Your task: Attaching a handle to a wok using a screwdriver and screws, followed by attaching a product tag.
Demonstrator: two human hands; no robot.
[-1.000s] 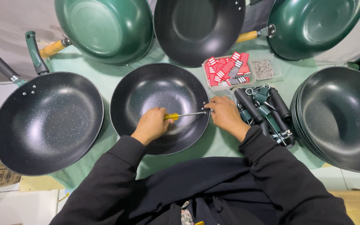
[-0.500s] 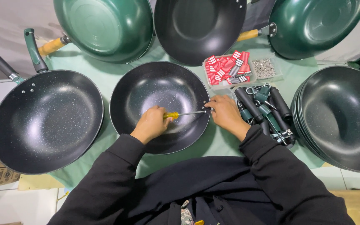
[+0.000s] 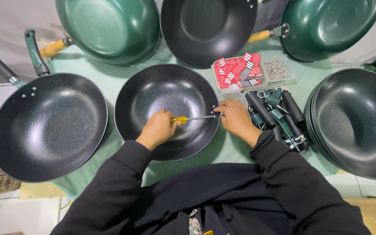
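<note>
Nothing had shifted since the earlier frames: the left hand [image 3: 158, 129] still gripped the yellow-handled screwdriver [image 3: 191, 118] inside the black pan [image 3: 153, 93], tip pointing to three o'clock. The right hand [image 3: 236, 118] pinched the pan's rim there, with the pile of handles [image 3: 279, 115] just beside it.

Speckled glossy nonstick pan [image 3: 153, 93], metal-shafted yellow plastic screwdriver [image 3: 188, 118], matt green cloth [image 3: 109, 80].

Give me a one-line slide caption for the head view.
Left hand drives a yellow-handled screwdriver at the rim of a black pan while the right hand steadies it.
</note>
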